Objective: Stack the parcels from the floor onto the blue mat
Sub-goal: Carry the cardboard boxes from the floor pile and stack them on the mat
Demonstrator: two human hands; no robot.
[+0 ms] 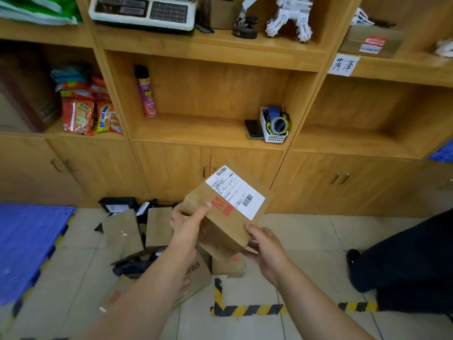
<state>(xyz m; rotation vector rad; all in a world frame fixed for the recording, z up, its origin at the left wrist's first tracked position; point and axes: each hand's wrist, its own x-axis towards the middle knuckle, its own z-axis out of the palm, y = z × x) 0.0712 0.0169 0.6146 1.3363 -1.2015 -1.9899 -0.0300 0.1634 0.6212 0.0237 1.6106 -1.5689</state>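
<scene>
I hold a brown cardboard parcel (220, 224) with a white shipping label and a red mark in the air before the cabinet. My left hand (187, 224) grips its left end, thumb on top. My right hand (263, 244) grips its lower right corner. Below it, several more cardboard parcels (157, 228) and a black bag (133, 266) lie in a heap on the tiled floor. The blue mat (27, 244) lies at the left edge of the view, with nothing visible on it.
A wooden shelf unit with lower cabinet doors (171, 168) stands right behind the heap. Yellow-black floor tape (247, 310) runs in front. A person's dark trouser leg and shoe (404, 266) stand at the right. A second blue mat (443, 153) shows at the far right.
</scene>
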